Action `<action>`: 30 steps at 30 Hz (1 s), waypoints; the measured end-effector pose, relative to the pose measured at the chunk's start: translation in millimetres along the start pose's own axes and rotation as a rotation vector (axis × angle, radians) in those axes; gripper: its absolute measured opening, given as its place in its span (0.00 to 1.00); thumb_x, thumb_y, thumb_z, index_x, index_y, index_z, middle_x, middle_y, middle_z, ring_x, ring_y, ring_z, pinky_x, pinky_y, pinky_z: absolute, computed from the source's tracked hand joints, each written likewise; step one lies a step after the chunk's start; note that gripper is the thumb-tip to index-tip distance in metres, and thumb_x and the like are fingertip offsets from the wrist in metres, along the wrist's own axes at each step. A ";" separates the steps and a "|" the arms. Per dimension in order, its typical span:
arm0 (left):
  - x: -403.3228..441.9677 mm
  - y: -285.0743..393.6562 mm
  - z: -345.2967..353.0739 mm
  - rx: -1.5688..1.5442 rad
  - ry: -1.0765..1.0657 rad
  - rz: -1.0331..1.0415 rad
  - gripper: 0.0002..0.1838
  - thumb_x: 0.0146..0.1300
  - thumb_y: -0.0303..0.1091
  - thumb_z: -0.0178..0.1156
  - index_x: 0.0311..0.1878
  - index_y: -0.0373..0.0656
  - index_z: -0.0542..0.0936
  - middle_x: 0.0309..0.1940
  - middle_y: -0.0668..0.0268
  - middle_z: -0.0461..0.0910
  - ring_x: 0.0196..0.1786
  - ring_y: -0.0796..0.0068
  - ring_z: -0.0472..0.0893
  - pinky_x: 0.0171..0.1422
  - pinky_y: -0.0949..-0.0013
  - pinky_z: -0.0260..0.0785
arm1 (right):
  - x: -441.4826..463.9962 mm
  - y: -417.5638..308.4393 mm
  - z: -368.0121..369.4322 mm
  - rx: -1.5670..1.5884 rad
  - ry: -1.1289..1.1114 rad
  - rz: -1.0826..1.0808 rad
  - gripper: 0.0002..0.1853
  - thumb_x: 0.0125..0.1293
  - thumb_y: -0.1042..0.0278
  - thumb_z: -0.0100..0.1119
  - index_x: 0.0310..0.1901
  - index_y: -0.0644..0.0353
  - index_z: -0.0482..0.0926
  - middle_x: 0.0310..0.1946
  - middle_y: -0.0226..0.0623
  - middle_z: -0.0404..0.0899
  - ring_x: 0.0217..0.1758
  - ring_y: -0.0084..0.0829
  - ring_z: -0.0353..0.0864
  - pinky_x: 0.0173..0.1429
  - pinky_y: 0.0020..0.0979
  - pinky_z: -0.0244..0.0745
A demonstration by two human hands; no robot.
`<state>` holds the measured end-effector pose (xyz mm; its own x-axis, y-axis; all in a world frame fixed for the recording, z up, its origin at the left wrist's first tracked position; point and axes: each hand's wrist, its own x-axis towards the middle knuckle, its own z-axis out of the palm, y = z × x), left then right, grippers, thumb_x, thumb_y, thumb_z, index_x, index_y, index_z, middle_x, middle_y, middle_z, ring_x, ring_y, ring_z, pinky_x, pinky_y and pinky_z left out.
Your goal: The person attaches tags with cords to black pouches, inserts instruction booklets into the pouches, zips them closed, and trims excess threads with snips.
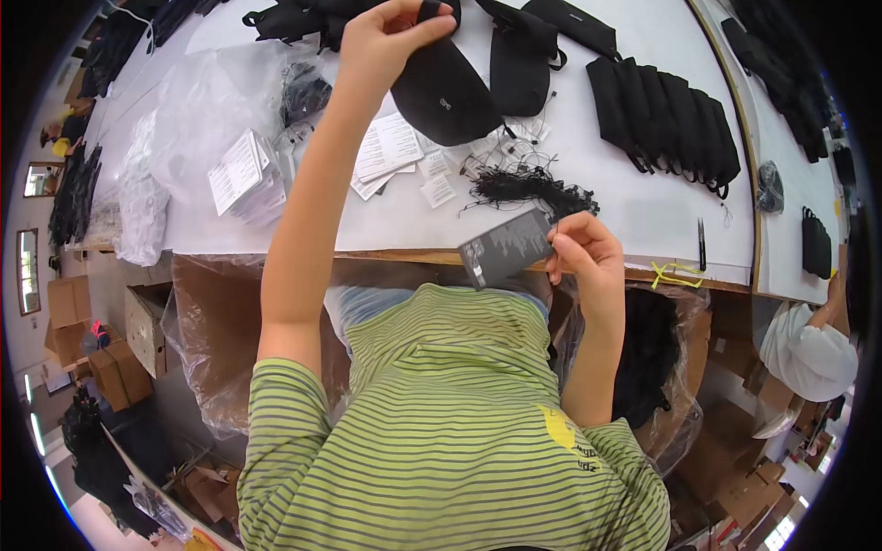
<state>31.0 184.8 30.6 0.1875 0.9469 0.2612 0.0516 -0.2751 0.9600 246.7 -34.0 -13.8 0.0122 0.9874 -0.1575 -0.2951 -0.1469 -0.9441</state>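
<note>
My left hand (395, 35) reaches to the far side of the table, thumb and fingers pinched on a black strap at the top of a black pouch (448, 92). The pouch lies on the table with a small light logo near its lower end. Close to the table's front edge, my right hand (585, 250) pinches a dark grey hang tag (507, 246) covered with small print. Just beyond the tag lies a tangled bundle of black tag strings (528, 186). Printed white cards (386, 147) are piled beneath and beside my left forearm.
Another stack of white cards (241, 174) and clear plastic bags (216, 110) lie to the left. A row of black pouches (663, 119) sits at right, with a pen-like black tool (702, 243) and yellow ribbon (675, 274) nearby. A person in white (804, 349) is at far right.
</note>
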 end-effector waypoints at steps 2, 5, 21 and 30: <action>-37.7 19.5 -6.0 0.167 -0.143 0.119 0.12 0.55 0.29 0.68 0.44 0.38 0.84 0.33 0.68 0.83 0.35 0.85 0.77 0.42 0.80 0.68 | 7.4 -4.2 8.4 -0.022 -0.010 -0.024 0.03 0.64 0.75 0.59 0.36 0.65 0.78 0.24 0.31 0.78 0.26 0.18 0.76 0.29 0.20 0.68; -101.1 32.9 -4.6 0.368 -0.311 0.005 0.15 0.57 0.28 0.66 0.48 0.39 0.83 0.36 0.68 0.83 0.35 0.83 0.73 0.42 0.79 0.65 | 16.8 0.6 28.4 -0.141 0.028 -0.023 0.03 0.63 0.73 0.61 0.36 0.64 0.79 0.23 0.28 0.77 0.26 0.16 0.74 0.29 0.18 0.66; -204.9 2.7 4.5 -0.062 0.153 -0.212 0.07 0.56 0.19 0.63 0.40 0.36 0.83 0.32 0.68 0.78 0.37 0.83 0.75 0.42 0.79 0.69 | 12.9 15.9 83.0 -0.576 -0.099 -0.283 0.07 0.57 0.77 0.66 0.39 0.60 0.81 0.20 0.25 0.74 0.20 0.14 0.67 0.26 0.19 0.62; -209.1 26.9 -10.1 -0.199 0.462 -0.141 0.03 0.67 0.24 0.55 0.41 0.36 0.74 0.44 0.58 0.78 0.42 0.77 0.78 0.51 0.74 0.69 | 15.2 2.3 52.4 0.251 -0.173 -0.099 0.07 0.61 0.79 0.61 0.39 0.61 0.73 0.33 0.32 0.76 0.40 0.22 0.76 0.46 0.23 0.69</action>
<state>-16.7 -18.8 2.8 -0.2626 0.9595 0.1019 -0.1507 -0.1450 0.9779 196.2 -16.3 -3.2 -0.1035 0.9946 0.0039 -0.5278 -0.0516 -0.8478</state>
